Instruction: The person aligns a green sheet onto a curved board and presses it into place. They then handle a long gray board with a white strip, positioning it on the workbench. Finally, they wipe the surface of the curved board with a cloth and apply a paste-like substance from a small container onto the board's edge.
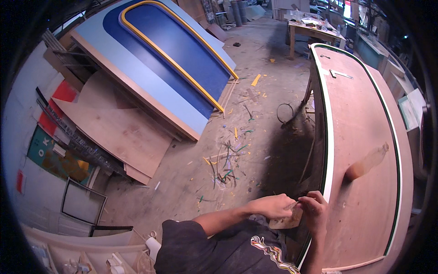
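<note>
My left hand [273,206] is closed, its fingertips meeting those of my right hand [314,206]. The right fingers are pinched together. A small thin dark thing [294,205] shows between the two hands; its kind is too small to make out. Beneath the hands is a flat brownish piece [287,222], partly hidden. Both hands are at the near left edge of a long wooden panel [353,109] with a curved white border and a dark green line. On the panel are a clear bottle [367,162] with orange-brown liquid at its base, a try square [341,74] and a small metal tool [325,56].
At the left, a large blue panel [155,55] with yellow trim leans over plywood sheets [118,132]. Offcuts and dark strips [226,166] litter the floor. A black hoop [285,113] is by the panel's stand. A cluttered wooden table [315,29] stands farther back.
</note>
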### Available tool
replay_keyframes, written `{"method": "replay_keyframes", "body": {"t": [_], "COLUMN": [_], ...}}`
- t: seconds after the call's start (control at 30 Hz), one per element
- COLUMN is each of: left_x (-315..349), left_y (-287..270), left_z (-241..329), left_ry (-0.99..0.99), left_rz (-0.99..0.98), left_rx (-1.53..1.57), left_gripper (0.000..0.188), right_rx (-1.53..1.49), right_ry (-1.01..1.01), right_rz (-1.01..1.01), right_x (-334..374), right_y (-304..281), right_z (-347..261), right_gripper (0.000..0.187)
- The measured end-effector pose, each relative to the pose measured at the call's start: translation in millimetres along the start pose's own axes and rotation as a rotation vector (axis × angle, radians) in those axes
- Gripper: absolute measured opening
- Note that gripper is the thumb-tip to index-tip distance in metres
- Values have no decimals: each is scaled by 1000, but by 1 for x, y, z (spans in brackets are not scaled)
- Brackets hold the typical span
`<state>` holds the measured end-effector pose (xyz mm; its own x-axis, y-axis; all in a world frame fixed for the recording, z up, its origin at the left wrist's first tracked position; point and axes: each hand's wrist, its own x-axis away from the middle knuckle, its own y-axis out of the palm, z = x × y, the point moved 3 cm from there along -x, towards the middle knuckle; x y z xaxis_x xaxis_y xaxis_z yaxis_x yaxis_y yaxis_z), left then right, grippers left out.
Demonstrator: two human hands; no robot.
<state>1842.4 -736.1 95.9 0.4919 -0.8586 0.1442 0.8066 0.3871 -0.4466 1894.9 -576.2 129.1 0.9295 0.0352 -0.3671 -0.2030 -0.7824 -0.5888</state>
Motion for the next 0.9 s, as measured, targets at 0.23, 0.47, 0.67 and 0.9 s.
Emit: {"method": "replay_keyframes", "body": {"t": [0.23, 0.47, 0.67, 0.9], "left_x": [19, 27, 56, 58], "left_y": [2, 6, -7, -26], "left_z": [18, 24, 9, 4], "left_ry": [-43, -51, -35, -70], "left_rz": [-39, 20, 79, 238], "left_rx": [0, -23, -127, 96], "left_gripper": [31, 30, 31, 34], "right_rx": [-14, -437, -518, -387], "right_ry": [-65, 361, 385, 276], "right_rz": [-13, 191, 292, 176], "right_x": [16, 20, 32, 41], "right_y": [14, 39, 14, 14], "right_z": [18, 35, 56, 38], "right_gripper": [18, 53, 59, 52]}}
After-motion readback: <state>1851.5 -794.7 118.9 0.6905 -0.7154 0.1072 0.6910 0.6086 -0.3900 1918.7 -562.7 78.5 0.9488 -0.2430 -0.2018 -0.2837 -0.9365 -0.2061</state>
